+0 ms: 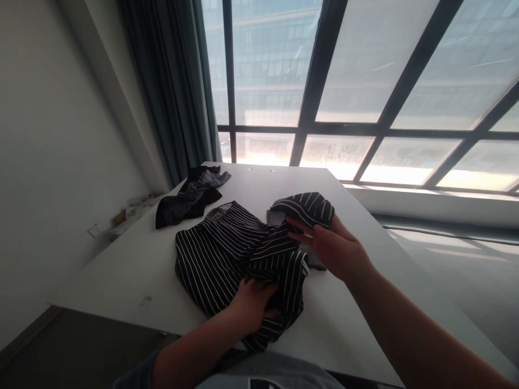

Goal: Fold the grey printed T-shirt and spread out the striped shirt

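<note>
A black garment with white stripes lies bunched on the white table; its exact kind is hard to make out. My left hand rests in the near folds, thumb and fingers apart, fingertips partly hidden by cloth. At the garment's right side, my right hand has a raised striped flap between thumb and fingers, with two fingers stretched out beneath it. Grey lining shows under this flap. Farther back on the left lies a crumpled dark garment, touched by neither hand.
Large framed windows rise behind the table, with a dark curtain at their left. A white wall carrying a socket stands on the left. Two small white bits lie near the table's far edge.
</note>
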